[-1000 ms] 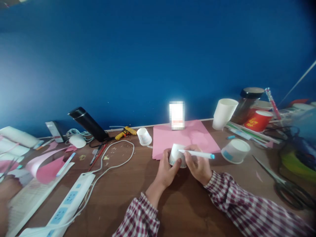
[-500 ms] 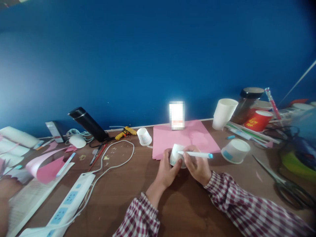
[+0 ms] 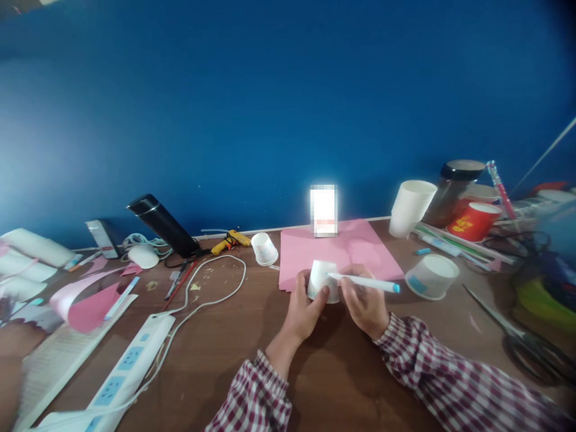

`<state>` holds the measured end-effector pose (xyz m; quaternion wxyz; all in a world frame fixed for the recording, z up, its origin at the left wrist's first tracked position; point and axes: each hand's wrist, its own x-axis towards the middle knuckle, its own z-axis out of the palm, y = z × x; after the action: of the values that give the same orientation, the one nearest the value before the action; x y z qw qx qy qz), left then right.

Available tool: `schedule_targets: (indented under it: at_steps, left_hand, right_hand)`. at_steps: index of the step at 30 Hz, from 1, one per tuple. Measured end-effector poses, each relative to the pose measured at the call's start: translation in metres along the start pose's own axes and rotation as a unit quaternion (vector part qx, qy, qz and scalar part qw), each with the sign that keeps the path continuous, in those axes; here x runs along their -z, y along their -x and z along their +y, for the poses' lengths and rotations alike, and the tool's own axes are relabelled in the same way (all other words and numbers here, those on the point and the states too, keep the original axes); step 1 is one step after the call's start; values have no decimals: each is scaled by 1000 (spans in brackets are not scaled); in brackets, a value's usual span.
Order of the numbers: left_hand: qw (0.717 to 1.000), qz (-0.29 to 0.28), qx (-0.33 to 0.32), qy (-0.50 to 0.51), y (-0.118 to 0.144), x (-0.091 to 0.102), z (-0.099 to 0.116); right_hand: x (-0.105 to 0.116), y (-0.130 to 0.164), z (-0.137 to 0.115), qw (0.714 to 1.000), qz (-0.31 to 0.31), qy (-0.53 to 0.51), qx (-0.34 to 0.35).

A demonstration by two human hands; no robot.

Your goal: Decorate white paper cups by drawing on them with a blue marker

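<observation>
Paper cup [image 3: 323,280] is sitting upside down near the pink sheet's [image 3: 306,252] front edge, the left hand [image 3: 302,309] gripping it. The right hand [image 3: 365,303] is closing around a pen [image 3: 364,282], its tip seemingly touching the cup.

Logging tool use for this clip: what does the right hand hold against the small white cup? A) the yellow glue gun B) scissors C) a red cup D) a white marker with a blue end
D: the right hand grips a white marker with a blue end, its tip on the cup that the left hand steadies.
</observation>
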<state>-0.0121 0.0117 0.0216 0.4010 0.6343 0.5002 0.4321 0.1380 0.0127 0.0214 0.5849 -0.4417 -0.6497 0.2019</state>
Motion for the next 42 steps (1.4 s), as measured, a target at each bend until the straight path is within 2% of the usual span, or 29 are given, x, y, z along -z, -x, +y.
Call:
schedule_targets:
  at_steps: [23, 30, 37, 42]
  left_hand:
    - [1000, 3, 2, -13, 0, -2, 3]
    - [1000, 3, 2, -14, 0, -1, 4]
    - [1000, 9, -2, 10, 0, -1, 2]
    - [998, 28, 25, 45, -2, 0, -2]
  right_hand:
    - [1, -1, -2, 998, -52, 37, -9]
    - [0, -2, -1, 998, -47, 46, 13]
    - [1, -1, 0, 999, -36, 21, 4]
    - [1, 0, -1, 999, -23, 17, 15]
